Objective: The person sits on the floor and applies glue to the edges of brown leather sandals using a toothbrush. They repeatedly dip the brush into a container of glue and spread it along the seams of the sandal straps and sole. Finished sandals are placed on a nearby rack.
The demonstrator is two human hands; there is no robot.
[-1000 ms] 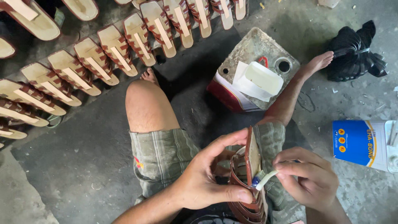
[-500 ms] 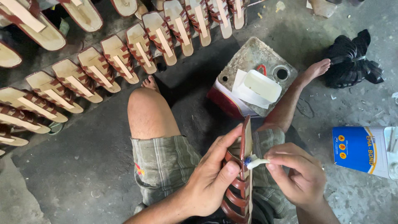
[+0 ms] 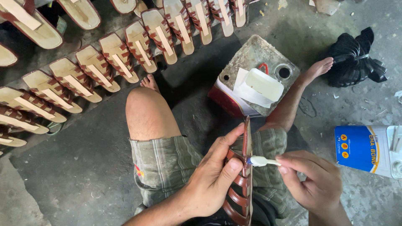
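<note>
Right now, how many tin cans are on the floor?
2: a red, grey-topped can between the person's legs; a blue can at the right edge, partly cut off.

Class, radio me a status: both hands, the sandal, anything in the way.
Left hand gripping brown strapped sandal on edge. Right hand holding white toothbrush, head against the sandal's edge. Nothing between them; blue-and-white can stands apart, to the right.

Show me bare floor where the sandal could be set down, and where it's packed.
Free: grey floor between the bent knee and the rows of soles; also the concrete between the black bundle and the blue tin. Crowded: upper left, soles edge to edge; the square can top carries a white block. Left hand holds the sandal, right hand a brush.
</note>
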